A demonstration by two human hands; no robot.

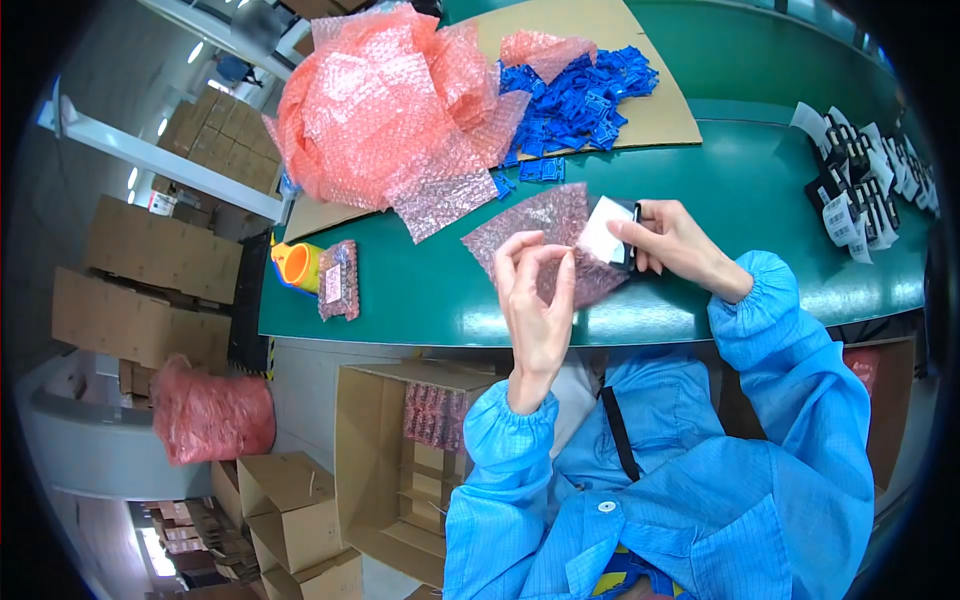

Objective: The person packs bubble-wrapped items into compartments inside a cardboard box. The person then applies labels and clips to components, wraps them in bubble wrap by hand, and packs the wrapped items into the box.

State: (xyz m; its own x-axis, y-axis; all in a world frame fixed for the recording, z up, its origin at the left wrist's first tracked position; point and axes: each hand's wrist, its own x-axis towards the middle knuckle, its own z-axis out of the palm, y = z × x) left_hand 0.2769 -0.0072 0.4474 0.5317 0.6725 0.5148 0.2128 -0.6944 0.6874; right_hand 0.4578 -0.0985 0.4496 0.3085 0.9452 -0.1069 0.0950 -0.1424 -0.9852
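My left hand [537, 305] pinches the edge of a pinkish bubble-wrap bag [550, 212] close above the green table. In my right hand [682, 240] is a flat black item with a white label or paper [604, 232] on it, held between thumb and fingers. The white part overlaps the bag's opening in this view, and part of the black item is hidden by my right fingers. Beyond the bag lie a few blue plastic pieces [542, 170].
A large heap of pink bubble wrap [375, 100] and a pile of blue plastic parts [580, 105] sit on cardboard [665, 100] at the back. On the left are a yellow tape dispenser [300, 268] and a wrapped packet [339, 282]. Black items with white labels [855, 190] lie right; an open carton [375, 470] stands below.
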